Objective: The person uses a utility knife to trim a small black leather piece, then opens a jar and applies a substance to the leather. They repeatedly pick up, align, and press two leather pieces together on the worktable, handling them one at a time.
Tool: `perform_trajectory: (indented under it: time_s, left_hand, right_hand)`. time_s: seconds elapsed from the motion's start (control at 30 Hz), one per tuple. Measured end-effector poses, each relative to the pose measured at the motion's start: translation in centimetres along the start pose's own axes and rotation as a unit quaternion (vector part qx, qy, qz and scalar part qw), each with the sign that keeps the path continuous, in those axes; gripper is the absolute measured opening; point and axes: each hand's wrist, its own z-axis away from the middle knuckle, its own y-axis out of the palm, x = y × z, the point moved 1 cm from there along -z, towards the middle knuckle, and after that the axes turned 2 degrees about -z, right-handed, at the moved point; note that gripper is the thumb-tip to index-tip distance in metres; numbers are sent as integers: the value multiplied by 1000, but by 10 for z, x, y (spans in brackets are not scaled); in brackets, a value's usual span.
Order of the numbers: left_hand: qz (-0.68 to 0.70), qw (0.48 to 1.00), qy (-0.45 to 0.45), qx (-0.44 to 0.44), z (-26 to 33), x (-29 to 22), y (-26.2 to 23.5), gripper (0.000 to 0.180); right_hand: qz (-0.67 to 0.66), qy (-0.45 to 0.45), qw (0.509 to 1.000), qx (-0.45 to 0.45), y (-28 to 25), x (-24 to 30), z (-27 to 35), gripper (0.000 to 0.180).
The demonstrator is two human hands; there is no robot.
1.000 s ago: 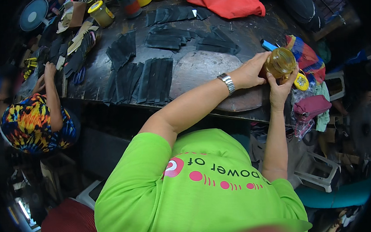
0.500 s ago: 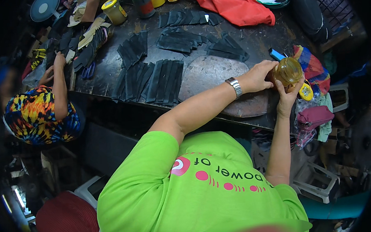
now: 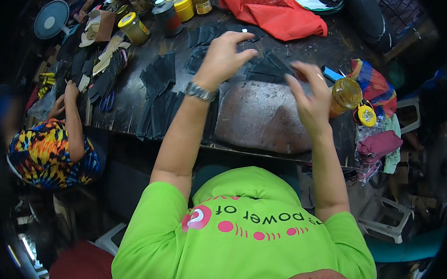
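Both the left hand [image 3: 223,55] and right hand [image 3: 310,101] hung open, empty; the amber glass jar [image 3: 346,95] beside looked heavy and slippery, best gripped round its body.

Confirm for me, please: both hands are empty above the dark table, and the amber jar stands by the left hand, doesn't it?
Not quite. In the head view the amber jar stands by the right hand, not the left hand. Both hands are indeed empty above the dark table.

yellow-lidded jars [image 3: 183,6] at the table's far edge, perhaps labelled.
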Motion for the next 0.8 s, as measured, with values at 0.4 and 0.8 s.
perform_trajectory:
  time_s: [0.4, 0.8]
  left_hand:
    - [248, 963, 38, 100, 96, -33, 21, 36]
    - [369, 923, -13, 110, 103, -35, 42, 29]
  right_hand:
    - [319, 86, 933, 143, 131, -121, -216, 87]
    - [384, 173, 898, 123, 159, -160, -276, 64]
